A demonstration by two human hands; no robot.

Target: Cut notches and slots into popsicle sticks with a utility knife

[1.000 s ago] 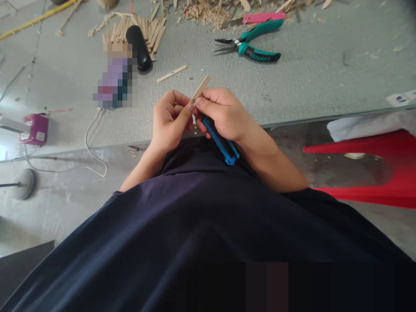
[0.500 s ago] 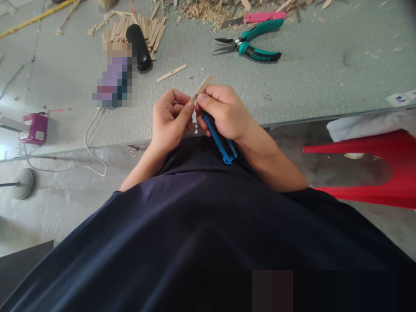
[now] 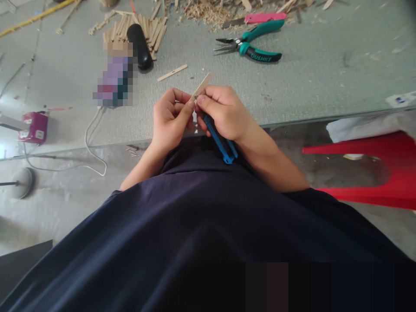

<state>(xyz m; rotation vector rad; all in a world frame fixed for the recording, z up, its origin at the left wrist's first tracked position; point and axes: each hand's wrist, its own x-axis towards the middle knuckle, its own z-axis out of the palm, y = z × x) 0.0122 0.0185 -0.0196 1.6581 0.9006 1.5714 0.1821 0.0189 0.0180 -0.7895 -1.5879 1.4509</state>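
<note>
Between finger and thumb, my left hand pinches the lower end of a pale wooden craft stick, which slants up to the right. My right hand is closed round a blue and black utility knife, its handle pointing down toward my lap. The front of the knife lies at the stick, and the right thumb is close against it; the blade is mostly hidden by the fingers. Just beyond the hands, another craft stick with a small notch or hole in its middle lies on the table.
Needle-nose pliers with teal handles lie open beyond my right hand, near a pink-handled knife and wood shavings. Back left are a pile of sticks, a black case and a cabled, blurred-out device. A red stool stands right.
Almost nothing differs. The stick's upper end has tipped up very slightly, while both hands keep their grip in nearly the same place.
</note>
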